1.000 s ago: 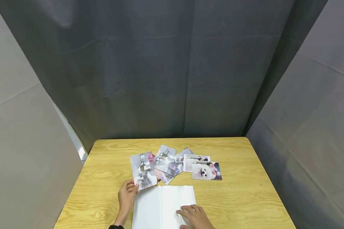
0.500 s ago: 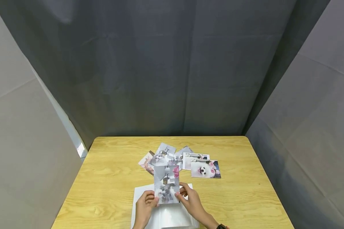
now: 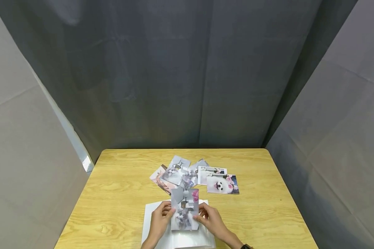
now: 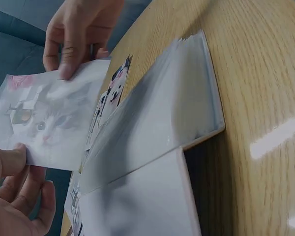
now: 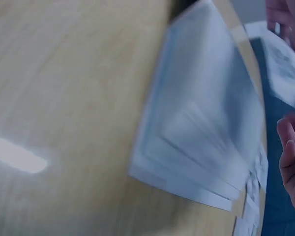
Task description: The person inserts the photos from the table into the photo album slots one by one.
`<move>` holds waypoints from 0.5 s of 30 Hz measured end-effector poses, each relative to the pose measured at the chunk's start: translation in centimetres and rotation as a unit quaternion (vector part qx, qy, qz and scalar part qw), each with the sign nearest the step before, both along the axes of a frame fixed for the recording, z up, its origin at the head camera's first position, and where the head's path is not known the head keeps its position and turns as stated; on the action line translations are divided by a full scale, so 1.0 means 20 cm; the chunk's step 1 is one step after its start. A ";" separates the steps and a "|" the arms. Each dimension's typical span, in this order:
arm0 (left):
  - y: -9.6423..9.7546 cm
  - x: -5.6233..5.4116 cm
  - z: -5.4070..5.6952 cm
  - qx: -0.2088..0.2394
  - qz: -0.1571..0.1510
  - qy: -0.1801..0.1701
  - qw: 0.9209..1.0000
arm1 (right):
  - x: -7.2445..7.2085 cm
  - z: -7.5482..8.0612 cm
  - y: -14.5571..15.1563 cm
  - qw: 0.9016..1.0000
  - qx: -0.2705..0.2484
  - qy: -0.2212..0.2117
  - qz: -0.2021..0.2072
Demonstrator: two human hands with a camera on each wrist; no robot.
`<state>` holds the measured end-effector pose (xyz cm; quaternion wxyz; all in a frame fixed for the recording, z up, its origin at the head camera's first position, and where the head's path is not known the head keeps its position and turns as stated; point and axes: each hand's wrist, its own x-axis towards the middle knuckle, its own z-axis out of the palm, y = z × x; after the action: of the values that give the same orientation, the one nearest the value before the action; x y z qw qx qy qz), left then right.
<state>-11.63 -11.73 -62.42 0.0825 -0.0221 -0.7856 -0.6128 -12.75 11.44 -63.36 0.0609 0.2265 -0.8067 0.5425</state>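
A photo print (image 3: 184, 211) of a cat with a pink flower in one corner hangs above an open white photo album (image 3: 148, 216). My left hand (image 3: 158, 221) pinches its left edge, thumb on the picture side. On the opposite edge my right hand (image 3: 213, 221) pinches the print the same way; in the left wrist view this right hand (image 4: 83, 34) shows its thumb on the picture. Clear, glossy sleeves (image 4: 189, 93) fan up inside the album. The right wrist view is blurred, with the album (image 5: 201, 108) in its middle and the print partly cut off at the edge.
Several overlapping photo prints (image 3: 176, 171) lie behind the album on the wooden table (image 3: 112, 207). To their right is a print of a white dog (image 3: 222, 184), partly covering a white-bordered print (image 3: 204, 176). A grey curtain (image 3: 159, 86) stands behind the table.
From the left side, the cat print has moved right and toward me, over the album. My right hand has left the album page and taken the print's right edge.
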 end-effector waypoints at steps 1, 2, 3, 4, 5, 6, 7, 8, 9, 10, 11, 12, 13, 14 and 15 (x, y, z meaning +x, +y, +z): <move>0.01 0.00 0.00 -0.002 -0.001 0.003 1.000 | -0.01 0.01 0.01 1.000 -0.007 -0.014 -0.004; 0.02 0.00 0.00 -0.005 -0.005 0.005 1.000 | -0.03 0.02 0.01 0.999 -0.018 -0.027 -0.013; 0.02 0.00 -0.01 -0.009 -0.008 0.004 1.000 | -0.05 0.04 0.02 0.999 -0.028 -0.034 -0.022; 0.03 0.00 -0.01 -0.015 -0.012 0.004 1.000 | -0.06 0.05 0.02 0.998 -0.037 -0.035 -0.030; 0.04 0.00 -0.02 -0.022 -0.015 0.005 1.000 | -0.08 0.07 0.02 0.998 -0.043 -0.031 -0.036; 0.04 0.00 -0.03 -0.030 -0.017 0.007 0.999 | -0.10 0.09 0.02 0.998 -0.046 -0.030 -0.040; 0.05 0.00 -0.04 -0.039 -0.015 0.008 0.999 | -0.11 0.12 0.02 0.998 -0.046 -0.025 -0.039; 0.05 0.00 -0.05 -0.050 -0.009 0.012 0.999 | -0.12 0.14 0.02 0.998 -0.047 -0.021 -0.037; 0.06 0.00 -0.06 -0.059 0.001 0.015 0.998 | -0.13 0.17 0.02 0.998 -0.046 -0.014 -0.032; 0.07 0.00 -0.07 -0.069 0.014 0.019 0.997 | -0.14 0.20 0.02 0.998 -0.047 -0.009 -0.027; 0.07 0.00 -0.08 -0.080 0.028 0.027 0.996 | -0.15 0.23 0.02 0.999 -0.047 -0.004 -0.025; 0.07 0.00 -0.09 -0.096 0.041 0.037 0.994 | -0.16 0.25 0.02 0.999 -0.048 -0.001 -0.025; 0.08 0.00 -0.10 -0.115 0.049 0.051 0.991 | -0.18 0.27 0.02 0.998 -0.052 0.004 -0.025; 0.08 0.00 -0.12 -0.137 0.051 0.070 0.987 | -0.21 0.27 0.03 0.998 -0.055 0.009 -0.030; 0.09 0.00 -0.13 -0.165 0.046 0.091 0.981 | -0.23 0.27 0.03 0.998 -0.058 0.014 -0.038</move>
<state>-11.68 -10.02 -64.94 0.1767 -0.0548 -0.8653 -0.4659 -17.41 12.11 -57.99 0.1054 0.1994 -0.7808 0.5826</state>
